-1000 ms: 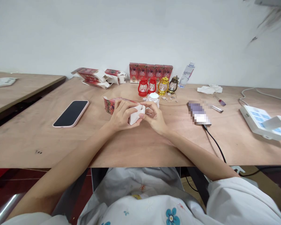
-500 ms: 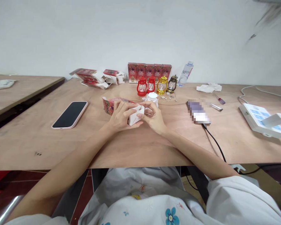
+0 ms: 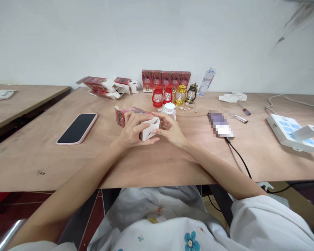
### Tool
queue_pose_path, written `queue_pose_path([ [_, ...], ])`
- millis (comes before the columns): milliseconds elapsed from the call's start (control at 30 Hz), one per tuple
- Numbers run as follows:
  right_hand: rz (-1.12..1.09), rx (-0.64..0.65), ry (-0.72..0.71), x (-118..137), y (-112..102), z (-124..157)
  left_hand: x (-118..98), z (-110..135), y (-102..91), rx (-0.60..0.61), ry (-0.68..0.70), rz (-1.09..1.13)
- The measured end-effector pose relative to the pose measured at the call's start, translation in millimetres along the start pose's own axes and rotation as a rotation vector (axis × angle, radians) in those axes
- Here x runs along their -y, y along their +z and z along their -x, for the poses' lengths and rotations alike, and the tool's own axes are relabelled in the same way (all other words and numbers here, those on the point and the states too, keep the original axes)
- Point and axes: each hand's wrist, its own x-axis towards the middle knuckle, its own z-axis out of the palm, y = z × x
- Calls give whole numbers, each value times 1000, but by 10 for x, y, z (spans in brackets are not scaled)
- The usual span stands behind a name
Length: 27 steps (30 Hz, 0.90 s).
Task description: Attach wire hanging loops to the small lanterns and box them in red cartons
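A red printed carton [image 3: 127,113] lies on its side between my hands, its white folded end facing me and a flap standing out at the far left. My left hand [image 3: 134,130] wraps over and under it. With thumb and fingers my right hand [image 3: 170,130] grips the edges of the white end. Just behind my right fingers stands a small white lantern [image 3: 170,109], partly hidden. Farther back are two red lanterns [image 3: 157,96], a gold lantern [image 3: 180,94] and a bronze lantern [image 3: 192,93].
Several upright red cartons [image 3: 166,81] line the wall beside a tilted water bottle [image 3: 206,82]. Opened cartons [image 3: 102,85] lie back left. A phone [image 3: 77,128] is at left; a cabled phone [image 3: 219,123], a tissue [image 3: 232,97], a screwdriver [image 3: 244,109] and a power strip [image 3: 290,132] are at right.
The right thumb and fingers have shifted slightly on the carton's white end, and a little more of the white lantern shows. The view has moved a little; both hands keep hold of the carton.
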Motion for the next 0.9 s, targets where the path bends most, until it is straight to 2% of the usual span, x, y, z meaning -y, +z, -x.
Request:
queue_pose_path([
  [167, -5, -17, -35, -26, -22, -12, 17, -31, 4, 5, 25, 2],
  [333, 13, -43, -52, -65, -91, -60, 186, -27, 5, 133, -22, 84],
  [433, 4, -11, -13, -45, -117, -60, 318, 18, 17, 181, -57, 116],
  [533, -30, 26, 41, -16, -125, -44, 386, 58, 32, 163, 6, 99],
  [667, -32, 18, 27, -8, -129, -35, 340, 61, 31, 119, 29, 66],
  [767, -2, -18, 8, -12, -120, -41, 277, 63, 27, 113, -22, 82],
  [900, 9, -88, -20, -18, -74, -45, 239, 93, 46, 173, -131, 122],
])
